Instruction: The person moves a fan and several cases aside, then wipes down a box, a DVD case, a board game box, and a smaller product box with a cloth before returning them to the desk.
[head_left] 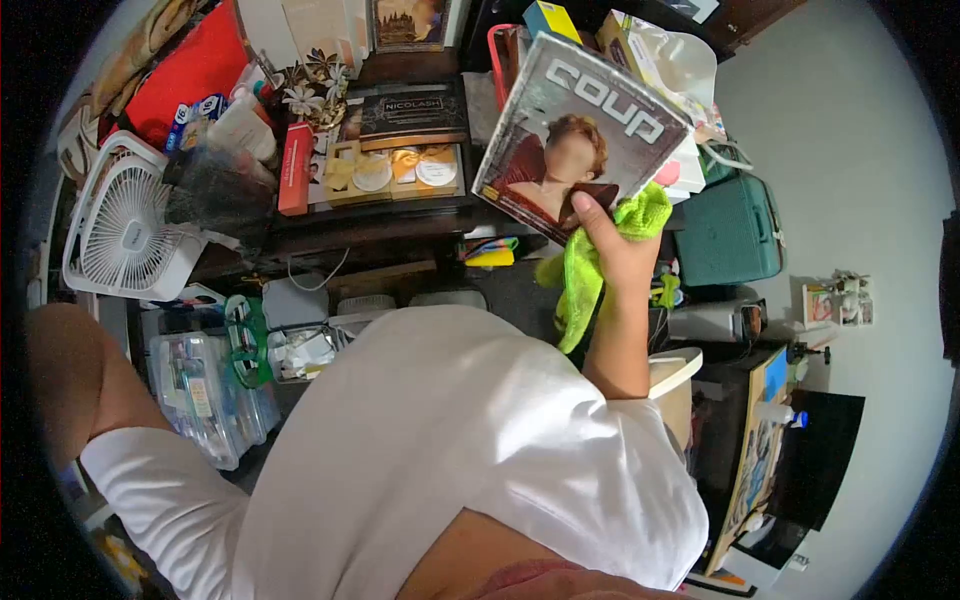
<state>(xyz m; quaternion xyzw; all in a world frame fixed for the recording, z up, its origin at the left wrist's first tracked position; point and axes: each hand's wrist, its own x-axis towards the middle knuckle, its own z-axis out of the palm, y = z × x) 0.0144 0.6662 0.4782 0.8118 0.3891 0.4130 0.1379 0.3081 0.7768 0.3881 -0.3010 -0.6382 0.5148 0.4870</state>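
Note:
My right hand (625,250) grips the lower edge of a grey Coup game box (590,120), its thumb on the front cover. The box is tilted, and its cover shows a figure in dark red clothing. A bright green cloth (580,285) is bunched in the same hand and hangs down below the box. My left arm reaches out at the left edge, and the left hand is out of view.
A dark shelf (375,222) holds a black Nicolash box (415,113), gift boxes and a red box (296,170). At left are a white fan (137,235) and clear plastic bins (200,390). A green case (728,235) stands at right.

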